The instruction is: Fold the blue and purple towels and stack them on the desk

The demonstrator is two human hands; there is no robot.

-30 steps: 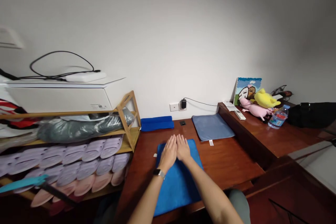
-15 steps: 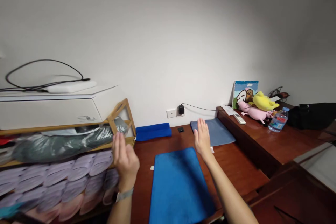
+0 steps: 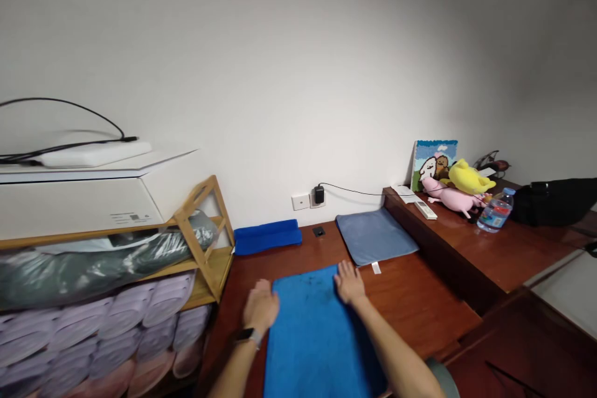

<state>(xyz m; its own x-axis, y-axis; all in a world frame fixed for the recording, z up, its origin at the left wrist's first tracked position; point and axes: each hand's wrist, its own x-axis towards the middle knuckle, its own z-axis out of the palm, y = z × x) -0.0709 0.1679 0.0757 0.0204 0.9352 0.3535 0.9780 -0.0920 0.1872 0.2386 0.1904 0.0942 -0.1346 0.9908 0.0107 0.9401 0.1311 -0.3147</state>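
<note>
Two wooden surfaces fill my remote view: a reddish-brown wooden desk (image 3: 410, 305) against the white wall, and a higher wooden ledge (image 3: 522, 255) along its right side. On the left stands a bamboo shelf rack (image 3: 203, 242) stacked with lilac plastic slippers (image 3: 125, 317), with a white boxy printer (image 3: 93, 208) on top.

Lying flat on the near part of the desk is a bright blue towel (image 3: 317, 336), running off the bottom of my frame. My operator's right hand (image 3: 349, 282) is open and palm down, with its fingers on the towel's far edge near the right corner. The left hand (image 3: 260, 308), wearing a black wristwatch (image 3: 247, 337), is also loose and grasps nothing. It sits at the towel's left edge, though I cannot tell whether it is touching.

Farther back lie a folded grey-blue cloth (image 3: 373, 235) and a rolled deep-blue towel (image 3: 267, 236). On the ledge I can make out a clear plastic water bottle (image 3: 497, 211), a pink plush pig (image 3: 450, 196) and a yellow plush toy (image 3: 469, 178). A black charger (image 3: 319, 194) is plugged in on the wall above the desk.
</note>
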